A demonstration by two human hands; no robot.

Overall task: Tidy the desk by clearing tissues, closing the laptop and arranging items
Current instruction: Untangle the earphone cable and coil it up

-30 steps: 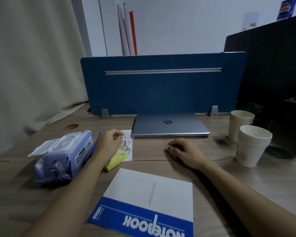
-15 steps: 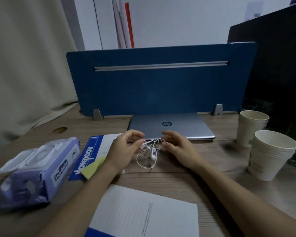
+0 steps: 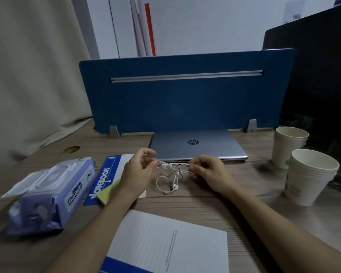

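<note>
White wired earphones [image 3: 172,174] hang in a tangle just above the wooden desk [image 3: 185,201], in front of the closed silver laptop [image 3: 197,145]. My left hand [image 3: 139,171] pinches the cable at its left end and my right hand [image 3: 207,171] pinches it at its right end, so the cord is stretched between them with loops and an earbud dangling below. A purple wet-wipes pack [image 3: 47,192] with its lid flipped open lies at the left. A blue notebook [image 3: 108,178] with a yellow sticky pad [image 3: 108,192] lies under my left wrist.
A second notebook [image 3: 165,245] lies face down at the near edge. Two stacks of paper cups [image 3: 307,176] [image 3: 288,146] stand at the right, by a dark monitor [image 3: 323,75]. A blue divider panel [image 3: 181,99] rises behind the laptop. A curtain hangs at the left.
My left hand lifted the earphones off the notebook and brought them to the middle. My right hand left the desk and took the other end; both now pull the cable apart.
</note>
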